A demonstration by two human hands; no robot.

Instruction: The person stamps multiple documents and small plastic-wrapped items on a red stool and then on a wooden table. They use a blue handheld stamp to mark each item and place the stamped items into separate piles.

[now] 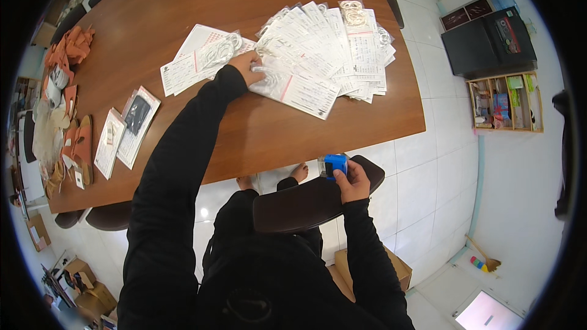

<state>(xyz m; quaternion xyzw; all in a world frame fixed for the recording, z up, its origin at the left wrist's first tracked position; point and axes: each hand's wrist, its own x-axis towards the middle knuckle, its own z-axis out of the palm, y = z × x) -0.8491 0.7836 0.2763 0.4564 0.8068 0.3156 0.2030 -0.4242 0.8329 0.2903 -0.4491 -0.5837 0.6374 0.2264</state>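
Note:
On the brown wooden table, my left hand (246,68) reaches to the left edge of a fanned pile of printed cards (306,43). Its fingers are closed at the end of the nearest card (306,93), where a clear plastic bag with white cord is attached. How far the fingers wrap around it is partly hidden. My right hand (354,184) grips a small blue and black self-inking stamp (334,164) above a dark chair back, off the table's front edge. Left of my left hand, more printed cards (183,73) lie with a bagged white cord (217,52) on top.
Two smaller card stacks (110,140) lie further left, one under a dark packet (139,113). Orange sandals (82,146) and cloth fill the table's left end. The dark chair back (293,206) stands before me. A cardboard box (394,269) sits on the floor, and a wooden shelf (510,102) stands right.

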